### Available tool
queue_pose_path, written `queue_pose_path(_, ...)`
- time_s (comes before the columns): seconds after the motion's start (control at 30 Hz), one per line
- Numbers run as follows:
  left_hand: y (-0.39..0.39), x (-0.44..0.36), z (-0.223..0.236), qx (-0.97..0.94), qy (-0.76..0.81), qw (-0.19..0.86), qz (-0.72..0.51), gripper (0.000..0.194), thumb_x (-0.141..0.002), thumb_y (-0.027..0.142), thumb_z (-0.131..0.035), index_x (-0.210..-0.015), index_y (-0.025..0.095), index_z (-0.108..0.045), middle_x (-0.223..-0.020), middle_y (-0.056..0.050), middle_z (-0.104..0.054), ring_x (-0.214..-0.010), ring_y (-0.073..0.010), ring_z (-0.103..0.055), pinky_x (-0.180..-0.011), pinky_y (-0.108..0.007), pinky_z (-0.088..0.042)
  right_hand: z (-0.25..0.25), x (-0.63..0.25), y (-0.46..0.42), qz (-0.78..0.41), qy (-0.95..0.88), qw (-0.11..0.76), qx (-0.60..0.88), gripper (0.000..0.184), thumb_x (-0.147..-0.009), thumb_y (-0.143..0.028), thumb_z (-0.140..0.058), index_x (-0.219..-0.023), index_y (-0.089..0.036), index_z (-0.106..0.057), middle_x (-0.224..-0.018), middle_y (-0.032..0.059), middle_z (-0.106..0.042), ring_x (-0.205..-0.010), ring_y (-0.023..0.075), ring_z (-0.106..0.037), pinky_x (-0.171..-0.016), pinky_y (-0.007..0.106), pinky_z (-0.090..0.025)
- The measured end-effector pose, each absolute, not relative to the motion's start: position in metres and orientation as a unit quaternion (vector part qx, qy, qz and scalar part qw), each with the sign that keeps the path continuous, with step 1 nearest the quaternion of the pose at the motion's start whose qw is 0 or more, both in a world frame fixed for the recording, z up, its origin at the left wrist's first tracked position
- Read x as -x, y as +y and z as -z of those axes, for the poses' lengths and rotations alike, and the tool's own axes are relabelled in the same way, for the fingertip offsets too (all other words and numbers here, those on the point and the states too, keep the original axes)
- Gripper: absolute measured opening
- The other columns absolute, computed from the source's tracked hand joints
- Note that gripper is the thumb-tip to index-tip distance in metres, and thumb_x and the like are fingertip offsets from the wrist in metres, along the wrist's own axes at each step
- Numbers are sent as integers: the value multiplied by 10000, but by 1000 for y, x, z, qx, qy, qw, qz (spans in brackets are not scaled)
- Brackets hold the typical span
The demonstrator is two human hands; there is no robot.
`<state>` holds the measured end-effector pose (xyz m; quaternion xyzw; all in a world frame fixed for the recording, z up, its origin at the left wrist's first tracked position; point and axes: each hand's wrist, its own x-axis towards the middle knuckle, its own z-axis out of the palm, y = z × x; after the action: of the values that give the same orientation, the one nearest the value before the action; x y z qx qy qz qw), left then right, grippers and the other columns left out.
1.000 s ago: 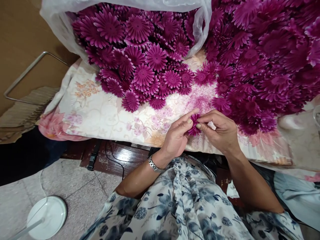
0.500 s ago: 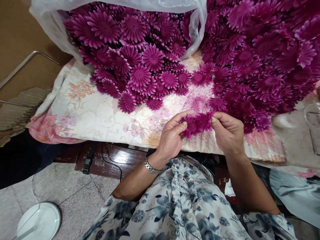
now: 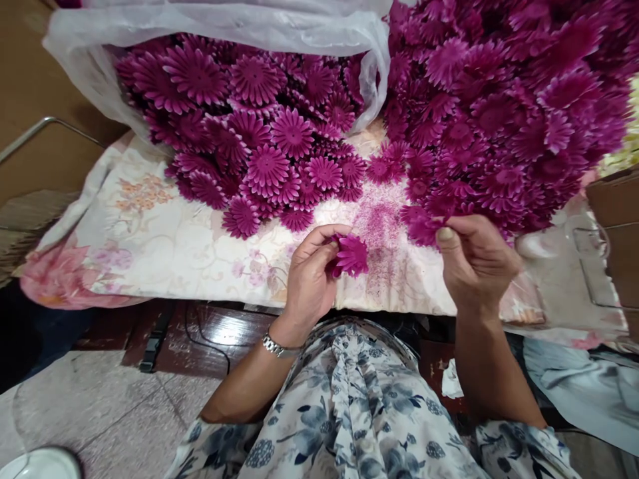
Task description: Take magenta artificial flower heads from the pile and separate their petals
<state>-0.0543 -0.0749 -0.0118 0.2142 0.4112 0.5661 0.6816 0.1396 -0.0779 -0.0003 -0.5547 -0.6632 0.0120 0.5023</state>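
"What were the hands doing?"

"The left hand (image 3: 312, 269) had its thumb and fingers pinched on a magenta flower (image 3: 352, 255), above the cloth-covered surface (image 3: 200, 259), towards its near edge. The right hand (image 3: 479, 263) was closed at its fingertips, right by the heap of loose flowers (image 3: 499, 133). Something magenta showed at those tips, but I couldn't tell whether it was in the grip or lay behind it."

"What looked risky?"

"The held flower, first. Its petals looked thin, and the grip was on one side, so too hard a squeeze could have creased them, and a loose one could have dropped it over the near edge."

"And on the right?"

"If a piece was in those fingertips, its petals could have hooked on the heap, since they were so close, and dragged others along."

"The plastic bag (image 3: 214, 30)?"

"Its mouth gaped on the far left, with flowers (image 3: 267, 166) spread out in front of it. A tug on the rim could have sent more sliding. The magenta specks (image 3: 382, 226) on the cloth between the two piles could have smudged onto anything laid there."
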Motion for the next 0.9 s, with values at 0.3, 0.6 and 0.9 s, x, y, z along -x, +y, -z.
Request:
queue_pose_path(0.3,-72,38,6,-184,390,732,-527,195,-666,98,-597,-833,153,-681,-697,-6,-612,-589,-73,-517,-575,-208,-417,-44,-171,-63,203,-741,343,541,321,-812,-264,-628,-1130,-222,-630,-1052,94,-658,-984,257,-613,-862,437,-493)
queue_pose_path(0.6,-75,24,11,-220,397,726,-516,198,-638,128,-711,-830,166,-682,-743,9,-630,-655,-67,-548,-637,-173,-442,-9,-129,-82,30,-824,352,442,165,-824,-112,-568,-955,-152,-659,-858,64,-696,-792,140,-651,-706,244,-550)
queue_pose_path(0.9,-74,29,8,-182,383,759,-494,274,-656,183,-721,-925,171,-667,-766,-2,-634,-675,-87,-575,-663,-200,-466,-48,-183,-59,229,-724,250,600,506,-810,-358,-621,-1274,-182,-522,-1288,177,-536,-1180,352,-492,-965,546,-372)
